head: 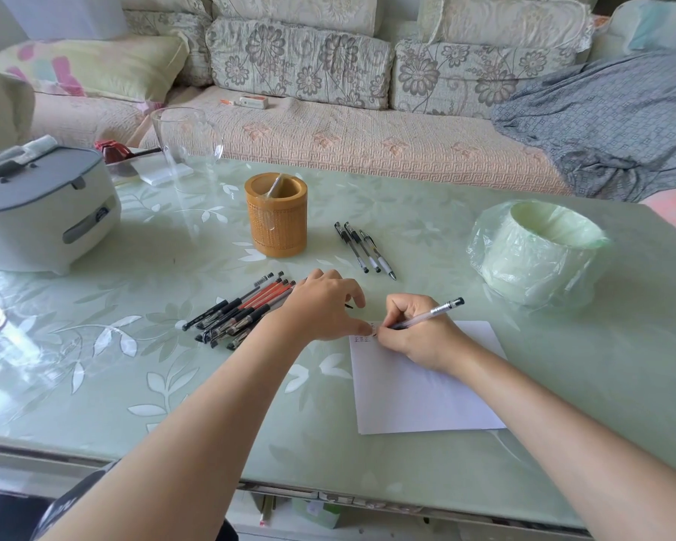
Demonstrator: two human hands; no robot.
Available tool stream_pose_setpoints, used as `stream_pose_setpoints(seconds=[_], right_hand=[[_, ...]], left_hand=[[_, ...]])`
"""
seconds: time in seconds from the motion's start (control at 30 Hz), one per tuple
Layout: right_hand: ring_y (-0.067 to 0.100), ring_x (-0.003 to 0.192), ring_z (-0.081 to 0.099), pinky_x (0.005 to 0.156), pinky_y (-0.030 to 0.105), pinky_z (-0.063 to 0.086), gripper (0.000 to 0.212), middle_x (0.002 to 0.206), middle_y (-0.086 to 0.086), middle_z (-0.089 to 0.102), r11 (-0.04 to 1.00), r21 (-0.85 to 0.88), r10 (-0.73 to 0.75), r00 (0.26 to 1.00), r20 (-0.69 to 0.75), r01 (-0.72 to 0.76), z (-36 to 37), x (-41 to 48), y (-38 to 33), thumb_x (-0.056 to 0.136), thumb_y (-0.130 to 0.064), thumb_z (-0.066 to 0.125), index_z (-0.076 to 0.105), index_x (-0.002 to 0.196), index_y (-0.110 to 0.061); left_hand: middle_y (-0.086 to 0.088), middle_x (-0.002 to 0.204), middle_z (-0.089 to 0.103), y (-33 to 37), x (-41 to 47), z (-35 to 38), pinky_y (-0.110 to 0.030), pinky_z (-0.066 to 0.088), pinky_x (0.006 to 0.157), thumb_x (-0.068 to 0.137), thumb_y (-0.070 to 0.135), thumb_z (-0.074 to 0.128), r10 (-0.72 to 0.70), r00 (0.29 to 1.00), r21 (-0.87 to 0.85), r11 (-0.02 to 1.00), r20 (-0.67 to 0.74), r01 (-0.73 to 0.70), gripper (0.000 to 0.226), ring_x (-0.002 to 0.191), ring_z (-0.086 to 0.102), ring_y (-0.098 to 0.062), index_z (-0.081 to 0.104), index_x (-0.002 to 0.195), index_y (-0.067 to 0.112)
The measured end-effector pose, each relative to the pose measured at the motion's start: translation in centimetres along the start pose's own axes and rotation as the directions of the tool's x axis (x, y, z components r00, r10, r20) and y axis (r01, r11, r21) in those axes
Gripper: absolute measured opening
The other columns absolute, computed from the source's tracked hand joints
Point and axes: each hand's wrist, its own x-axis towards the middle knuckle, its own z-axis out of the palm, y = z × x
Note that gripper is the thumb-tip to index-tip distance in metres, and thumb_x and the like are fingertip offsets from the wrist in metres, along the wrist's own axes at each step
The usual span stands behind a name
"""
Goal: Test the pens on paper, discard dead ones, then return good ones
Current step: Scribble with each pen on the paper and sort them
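A white sheet of paper (418, 388) lies on the green glass table, with a few small marks in its top left corner. My right hand (418, 333) grips a clear pen (434, 312) with its tip on that corner. My left hand (324, 302) rests beside it, thumb pressing the paper's top left corner. A pile of several black and red pens (242, 310) lies left of my left hand. Three more pens (363, 249) lie side by side behind my hands. A brown round pen holder (276, 224) stands further back.
A small bin lined with a green plastic bag (539, 251) stands at the right. A white and grey appliance (40, 205) sits at the left, with a clear glass vase (188, 138) behind the holder. A sofa runs along the table's far side.
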Motion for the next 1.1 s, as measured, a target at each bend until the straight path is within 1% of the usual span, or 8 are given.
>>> stream_pose_setpoints(seconds=[0.1, 0.23, 0.37, 0.47, 0.77, 0.9, 1.03, 1.1], right_hand=[[0.010, 0.050, 0.031, 0.046, 0.023, 0.022, 0.033, 0.052, -0.007, 0.039, 1.000, -0.024, 0.006, 1.000, 0.013, -0.006, 0.02, -0.04, -0.18, 0.077, 0.004, 0.066, 0.046, 0.060, -0.015], [0.010, 0.049, 0.031, 0.045, 0.022, 0.022, 0.032, 0.053, -0.005, 0.040, 1.000, -0.004, 0.008, 1.000, 0.012, -0.007, -0.09, -0.11, -0.20, 0.077, 0.007, 0.065, 0.046, 0.061, -0.013], [0.008, 0.047, 0.031, 0.044, 0.021, 0.024, 0.031, 0.050, -0.010, 0.040, 0.999, -0.040, -0.002, 1.000, 0.002, 0.002, 0.10, -0.11, -0.18, 0.077, 0.005, 0.065, 0.046, 0.061, -0.012], [0.010, 0.049, 0.031, 0.045, 0.022, 0.023, 0.027, 0.053, -0.006, 0.040, 1.000, -0.027, -0.014, 1.000, 0.003, 0.014, 0.03, -0.13, 0.00, 0.078, 0.004, 0.066, 0.046, 0.063, -0.008], [0.008, 0.050, 0.034, 0.047, 0.023, 0.025, 0.029, 0.053, -0.009, 0.043, 1.000, -0.016, -0.019, 0.999, 0.044, 0.019, 0.06, -0.20, -0.18, 0.078, 0.007, 0.065, 0.049, 0.062, -0.011], [0.007, 0.049, 0.032, 0.046, 0.022, 0.023, 0.031, 0.051, -0.011, 0.041, 1.000, -0.013, -0.011, 0.999, 0.051, 0.011, 0.17, -0.12, -0.13, 0.077, 0.007, 0.064, 0.047, 0.061, -0.013], [0.007, 0.048, 0.030, 0.045, 0.021, 0.023, 0.026, 0.050, -0.014, 0.039, 0.999, -0.029, -0.017, 0.999, 0.044, 0.019, 0.16, -0.24, -0.40, 0.073, 0.005, 0.062, 0.045, 0.062, -0.011], [0.008, 0.048, 0.031, 0.045, 0.021, 0.023, 0.026, 0.051, -0.009, 0.041, 1.000, -0.010, -0.015, 1.000, 0.016, 0.015, 0.05, -0.31, -0.45, 0.074, 0.003, 0.062, 0.045, 0.062, -0.012]], left_hand=[[0.008, 0.112, 0.052, 0.07, -0.06, -0.01, -0.029, 0.035, 0.090, 0.071, 0.061, 0.072, -0.003, 1.000, 0.002, 1.000, -0.006, 0.003, 0.046, 0.106, 0.041, -0.016, 0.060, 0.109, 0.038], [0.007, 0.112, 0.052, 0.12, -0.10, -0.04, -0.030, 0.036, 0.091, 0.072, 0.060, 0.072, -0.001, 1.000, 0.000, 1.000, -0.006, 0.001, 0.046, 0.108, 0.041, -0.017, 0.060, 0.110, 0.037], [0.007, 0.112, 0.052, 0.03, -0.18, -0.07, -0.030, 0.036, 0.091, 0.072, 0.060, 0.072, 0.000, 1.000, 0.002, 1.000, -0.004, 0.000, 0.047, 0.108, 0.041, -0.017, 0.060, 0.110, 0.037], [0.006, 0.112, 0.052, 0.07, -0.17, -0.07, -0.030, 0.036, 0.091, 0.072, 0.060, 0.072, 0.003, 1.000, 0.001, 1.000, -0.006, -0.003, 0.047, 0.106, 0.041, -0.017, 0.060, 0.110, 0.036], [0.006, 0.112, 0.052, 0.02, -0.16, 0.02, -0.030, 0.036, 0.090, 0.071, 0.060, 0.073, 0.005, 1.000, 0.002, 1.000, -0.008, -0.005, 0.047, 0.105, 0.040, -0.016, 0.060, 0.110, 0.036], [0.006, 0.112, 0.052, 0.03, -0.16, -0.13, -0.032, 0.037, 0.093, 0.071, 0.060, 0.073, 0.005, 1.000, 0.005, 1.000, -0.001, -0.005, 0.047, 0.107, 0.041, -0.017, 0.060, 0.110, 0.037], [0.007, 0.112, 0.051, 0.03, -0.15, -0.03, -0.033, 0.038, 0.096, 0.072, 0.060, 0.072, 0.005, 1.000, 0.005, 1.000, -0.007, -0.005, 0.047, 0.108, 0.041, -0.017, 0.060, 0.110, 0.037], [0.007, 0.112, 0.051, 0.02, -0.18, -0.01, -0.033, 0.038, 0.095, 0.072, 0.060, 0.072, 0.004, 1.000, 0.004, 1.000, -0.011, -0.004, 0.047, 0.108, 0.041, -0.017, 0.060, 0.110, 0.037]])
